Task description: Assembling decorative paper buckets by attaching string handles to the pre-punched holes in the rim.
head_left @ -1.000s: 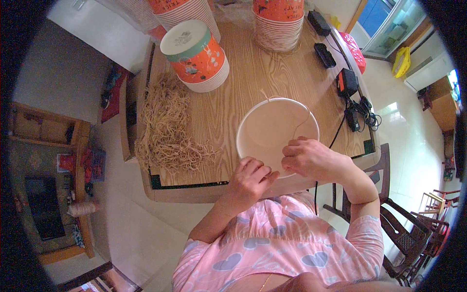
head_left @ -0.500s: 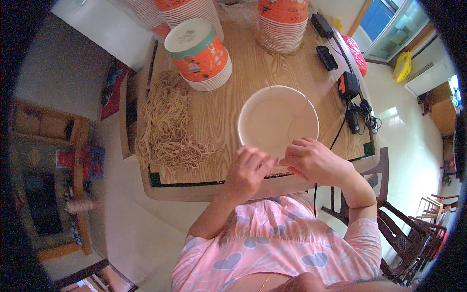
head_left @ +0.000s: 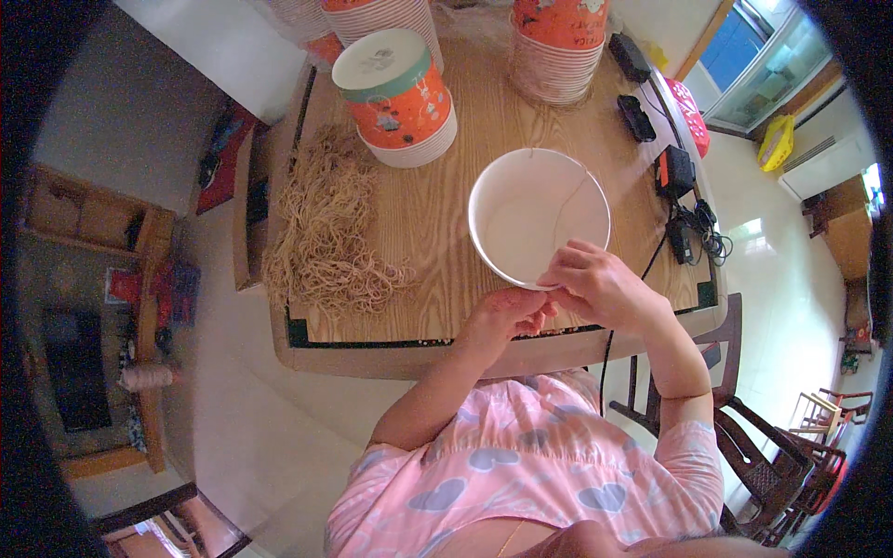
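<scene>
A white-walled paper bucket (head_left: 502,219) stands open side up near the table's front edge, tilted a little toward me. A thin beige string (head_left: 561,209) runs from its far rim down across the inside toward my right hand (head_left: 597,284). That hand is closed in a pinch at the near rim, apparently on the string's end. Just outside the near rim, my left hand (head_left: 510,314) has its fingers curled together, touching the bucket's side; what they pinch is hidden. A loose heap of beige strings (head_left: 330,232) lies on the left of the table.
Behind the heap stands an upside-down stack of orange and green paper buckets (head_left: 400,102). Another bucket stack (head_left: 558,56) is at the back. Black power adapters (head_left: 674,172) and cables line the right edge. A dark chair (head_left: 763,446) stands right of me.
My left hand has moved right and lower, coming together with my right hand at the near rim. The bucket has tipped slightly toward me. The whole view has shifted a little.
</scene>
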The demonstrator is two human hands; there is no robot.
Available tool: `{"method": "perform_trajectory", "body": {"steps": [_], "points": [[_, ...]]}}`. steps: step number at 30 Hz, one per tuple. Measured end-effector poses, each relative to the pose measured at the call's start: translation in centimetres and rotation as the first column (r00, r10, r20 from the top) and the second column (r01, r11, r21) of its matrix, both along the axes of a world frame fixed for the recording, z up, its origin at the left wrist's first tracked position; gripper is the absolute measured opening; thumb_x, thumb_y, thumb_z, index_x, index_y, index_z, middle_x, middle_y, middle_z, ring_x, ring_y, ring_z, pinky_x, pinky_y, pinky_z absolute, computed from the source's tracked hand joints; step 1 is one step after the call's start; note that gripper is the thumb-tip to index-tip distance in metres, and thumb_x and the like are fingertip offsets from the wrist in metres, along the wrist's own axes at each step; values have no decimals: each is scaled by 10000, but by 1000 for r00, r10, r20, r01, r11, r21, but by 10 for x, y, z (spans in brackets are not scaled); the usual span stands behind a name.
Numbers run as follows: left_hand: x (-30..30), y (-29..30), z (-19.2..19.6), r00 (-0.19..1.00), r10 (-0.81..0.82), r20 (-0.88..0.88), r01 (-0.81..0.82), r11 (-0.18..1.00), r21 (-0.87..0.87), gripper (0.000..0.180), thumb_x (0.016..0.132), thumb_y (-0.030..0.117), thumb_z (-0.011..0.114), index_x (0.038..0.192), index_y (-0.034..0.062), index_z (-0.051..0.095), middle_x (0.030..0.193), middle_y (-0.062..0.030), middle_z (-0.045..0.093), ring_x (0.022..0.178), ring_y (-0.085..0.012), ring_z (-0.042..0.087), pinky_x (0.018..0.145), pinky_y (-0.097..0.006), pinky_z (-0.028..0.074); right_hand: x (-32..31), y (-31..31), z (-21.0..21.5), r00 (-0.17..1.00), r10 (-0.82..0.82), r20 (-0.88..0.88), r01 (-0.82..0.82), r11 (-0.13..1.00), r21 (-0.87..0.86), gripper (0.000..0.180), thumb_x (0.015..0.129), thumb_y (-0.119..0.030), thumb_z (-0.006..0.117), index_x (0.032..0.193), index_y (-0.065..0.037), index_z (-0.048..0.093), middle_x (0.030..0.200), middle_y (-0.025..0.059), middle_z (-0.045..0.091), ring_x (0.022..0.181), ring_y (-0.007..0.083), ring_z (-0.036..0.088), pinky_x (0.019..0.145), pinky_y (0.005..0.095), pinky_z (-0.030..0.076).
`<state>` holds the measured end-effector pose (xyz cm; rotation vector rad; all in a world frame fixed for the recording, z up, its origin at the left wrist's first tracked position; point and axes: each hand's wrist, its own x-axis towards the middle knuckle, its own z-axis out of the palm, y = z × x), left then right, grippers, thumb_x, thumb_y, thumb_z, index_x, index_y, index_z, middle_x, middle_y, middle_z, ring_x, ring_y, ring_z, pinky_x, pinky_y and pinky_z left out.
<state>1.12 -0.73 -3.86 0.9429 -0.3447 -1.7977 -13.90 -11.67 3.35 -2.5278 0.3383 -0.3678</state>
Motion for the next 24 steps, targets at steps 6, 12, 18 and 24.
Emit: {"method": "perform_trajectory", "body": {"steps": [6,12,18,24], "points": [[-2,-6,-16,991,-55,-121,38,990,-138,177,837,196,603,907,35,622,773,-28,612,645,-73,539,606,-208,451,-1,3,2,1000,-11,-9,11,1000,-24,187,712,-92,599,892,-40,588,812,92,525,829,268,522,763,367,434],[0,4,-3,980,43,194,-24,994,-103,169,826,175,616,924,40,645,801,-23,628,695,-66,553,622,-193,454,-7,25,17,994,-78,82,83,995,-54,221,741,-62,612,961,-47,594,948,98,575,902,282,546,788,371,452],[-7,17,-44,943,117,311,-30,961,-273,199,822,145,622,977,23,647,816,-32,654,778,-81,584,677,-239,488,-15,62,-6,981,-73,181,65,997,48,289,722,-80,592,1011,-83,590,1111,45,567,1031,231,527,956,457,351],[-11,14,-45,860,146,488,25,945,-325,132,786,73,633,903,16,651,845,-38,657,781,-123,607,705,-256,496,-18,79,-34,936,-191,296,209,978,-28,245,696,-88,592,923,-159,654,993,-19,632,1003,164,572,1057,549,138]]}}
